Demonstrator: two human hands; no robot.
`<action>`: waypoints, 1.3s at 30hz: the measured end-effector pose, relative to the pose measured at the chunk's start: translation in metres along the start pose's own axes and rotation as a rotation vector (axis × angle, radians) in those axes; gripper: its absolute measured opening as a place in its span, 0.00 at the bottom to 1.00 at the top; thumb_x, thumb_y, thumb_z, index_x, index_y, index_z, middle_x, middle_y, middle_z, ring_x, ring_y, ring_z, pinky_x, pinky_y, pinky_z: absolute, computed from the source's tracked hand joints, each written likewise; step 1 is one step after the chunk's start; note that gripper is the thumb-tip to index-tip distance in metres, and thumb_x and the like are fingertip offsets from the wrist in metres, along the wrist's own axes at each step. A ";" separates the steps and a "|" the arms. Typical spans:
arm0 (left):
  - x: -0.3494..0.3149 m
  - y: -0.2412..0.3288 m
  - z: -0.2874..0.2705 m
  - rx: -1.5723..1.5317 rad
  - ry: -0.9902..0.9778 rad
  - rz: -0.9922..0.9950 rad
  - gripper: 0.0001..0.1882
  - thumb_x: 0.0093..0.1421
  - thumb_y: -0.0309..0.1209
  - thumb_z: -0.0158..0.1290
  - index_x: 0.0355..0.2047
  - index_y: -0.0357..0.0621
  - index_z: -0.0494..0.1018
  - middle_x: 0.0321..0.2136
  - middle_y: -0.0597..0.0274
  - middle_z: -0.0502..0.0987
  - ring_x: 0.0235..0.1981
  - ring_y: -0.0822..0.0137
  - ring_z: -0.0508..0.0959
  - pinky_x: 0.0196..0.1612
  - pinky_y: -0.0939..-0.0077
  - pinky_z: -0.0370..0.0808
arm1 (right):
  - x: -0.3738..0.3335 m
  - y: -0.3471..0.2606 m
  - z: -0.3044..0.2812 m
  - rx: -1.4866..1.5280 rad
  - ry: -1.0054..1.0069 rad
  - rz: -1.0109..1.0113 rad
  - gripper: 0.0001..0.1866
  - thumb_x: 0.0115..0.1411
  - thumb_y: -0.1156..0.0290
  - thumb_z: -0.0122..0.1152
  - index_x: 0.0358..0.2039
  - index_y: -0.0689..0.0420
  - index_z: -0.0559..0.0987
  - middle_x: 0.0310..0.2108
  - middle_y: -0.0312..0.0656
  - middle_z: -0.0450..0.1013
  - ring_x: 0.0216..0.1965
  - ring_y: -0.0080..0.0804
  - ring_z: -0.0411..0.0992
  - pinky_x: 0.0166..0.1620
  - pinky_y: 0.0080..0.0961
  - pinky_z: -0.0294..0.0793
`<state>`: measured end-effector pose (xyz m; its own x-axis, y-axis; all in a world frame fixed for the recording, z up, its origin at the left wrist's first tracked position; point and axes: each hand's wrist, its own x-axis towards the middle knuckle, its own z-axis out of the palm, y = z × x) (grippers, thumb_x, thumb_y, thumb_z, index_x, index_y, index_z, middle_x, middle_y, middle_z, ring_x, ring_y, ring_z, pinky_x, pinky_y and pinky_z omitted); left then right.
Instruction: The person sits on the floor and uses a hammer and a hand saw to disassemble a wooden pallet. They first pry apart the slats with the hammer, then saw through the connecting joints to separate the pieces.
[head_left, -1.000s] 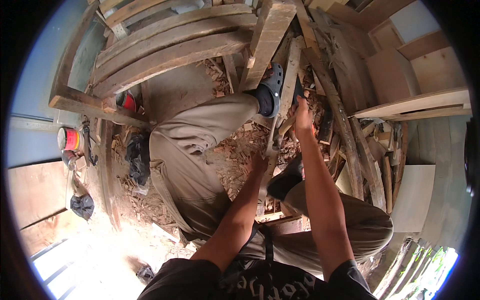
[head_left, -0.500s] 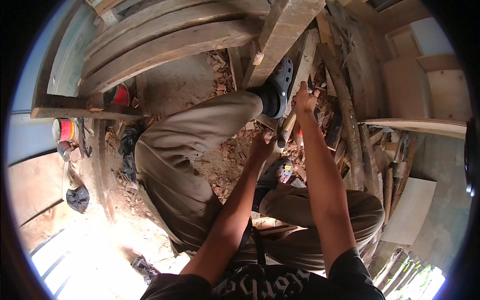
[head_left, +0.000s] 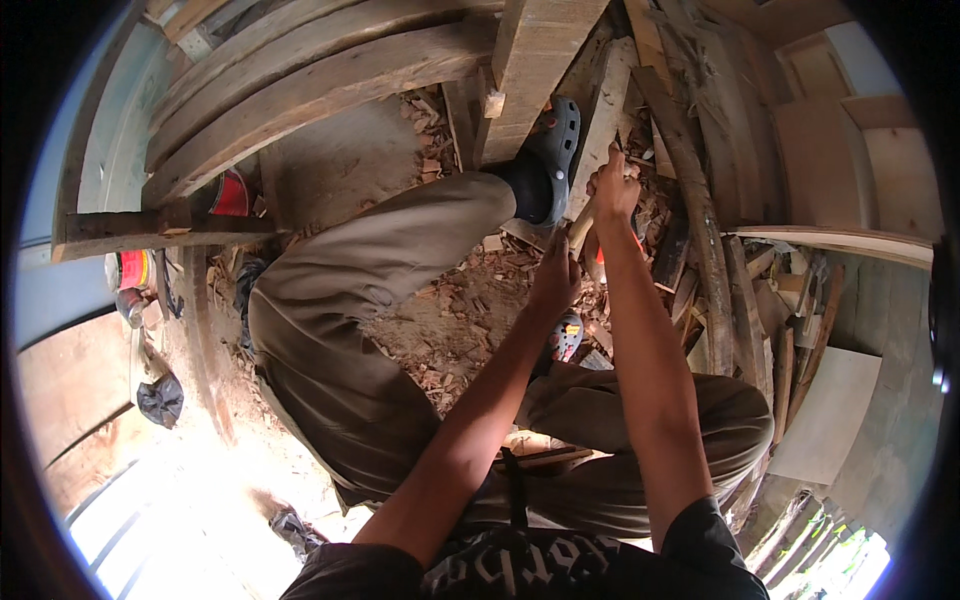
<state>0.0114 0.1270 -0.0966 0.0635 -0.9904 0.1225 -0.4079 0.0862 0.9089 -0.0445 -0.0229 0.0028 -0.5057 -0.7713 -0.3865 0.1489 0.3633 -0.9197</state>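
Right hand (head_left: 615, 188): fingers closed, apparently around the upper end of a short wooden bar (head_left: 583, 228); the rest of the bar shows below the fist. Left hand (head_left: 556, 275): lower and to the left, fingers curled, close to the bar's lower end. Cannot tell whether it grips the bar, something else or nothing.

Bar: lies between the two hands, long axis slanting from the right hand down toward the left.

Key relation: a pale plank (head_left: 604, 118) lies just left of the right hand and extends beyond it. Its long axis runs away from the person, the far end leaning slightly right. Right hand is the nearer one, overlapping the plank's right edge in this view; contact cannot be confirmed. Left hand sits below the plank's near end.

Immediately around: grey clog (head_left: 562, 165) on the left foot, close along the plank's left side. Small orange object (head_left: 600, 257) beside the right wrist, mostly hidden. Second clog (head_left: 567, 337) partly behind the left forearm.

Farther out: wood chips (head_left: 470, 310) over the floor; thick beam (head_left: 545, 75) above the clog; rough timber lengths (head_left: 695, 215) to the right; slatted wooden frame (head_left: 340, 85) upper left; red tin (head_left: 233, 195) near the frame's lower rail.
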 end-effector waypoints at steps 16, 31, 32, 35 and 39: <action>0.026 0.023 0.010 0.085 0.086 -0.226 0.20 0.64 0.32 0.47 0.53 0.33 0.65 0.35 0.36 0.77 0.36 0.38 0.78 0.39 0.49 0.76 | 0.001 -0.030 0.020 -0.280 -0.369 -0.013 0.39 0.59 0.29 0.46 0.10 0.53 0.65 0.10 0.33 0.59 0.15 0.25 0.62 0.22 0.27 0.62; 0.110 0.041 -0.025 -0.502 -0.340 -0.626 0.45 0.66 0.67 0.23 0.51 0.38 0.73 0.50 0.47 0.74 0.55 0.61 0.69 0.57 0.66 0.62 | -0.050 -0.026 -0.044 0.019 -0.292 -0.013 0.21 0.57 0.56 0.48 0.15 0.59 0.70 0.16 0.38 0.65 0.22 0.29 0.62 0.30 0.27 0.60; 0.107 0.052 -0.009 -0.439 -0.235 -0.533 0.45 0.64 0.69 0.21 0.43 0.41 0.74 0.39 0.54 0.76 0.45 0.64 0.72 0.53 0.67 0.65 | -0.045 -0.023 -0.054 0.012 -0.228 -0.033 0.22 0.58 0.55 0.49 0.14 0.58 0.69 0.15 0.37 0.64 0.20 0.28 0.62 0.27 0.27 0.59; 0.094 0.051 0.001 -0.784 -0.385 -0.522 0.41 0.64 0.69 0.21 0.32 0.46 0.71 0.28 0.64 0.71 0.34 0.69 0.69 0.43 0.71 0.66 | -0.040 -0.013 -0.069 0.051 -0.217 -0.033 0.22 0.59 0.57 0.48 0.14 0.59 0.70 0.15 0.35 0.65 0.19 0.26 0.61 0.27 0.27 0.58; 0.076 0.020 -0.020 -0.948 -0.294 -0.438 0.38 0.66 0.66 0.21 0.34 0.48 0.71 0.28 0.71 0.68 0.30 0.73 0.67 0.37 0.78 0.64 | -0.081 0.011 -0.057 0.164 -0.311 -0.101 0.20 0.60 0.61 0.47 0.17 0.60 0.72 0.17 0.35 0.66 0.22 0.26 0.62 0.30 0.25 0.59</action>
<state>0.0261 0.0558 -0.0608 -0.2401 -0.9314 -0.2735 0.4749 -0.3585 0.8037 -0.0508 0.0735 0.0278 -0.2456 -0.9303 -0.2723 0.2587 0.2079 -0.9433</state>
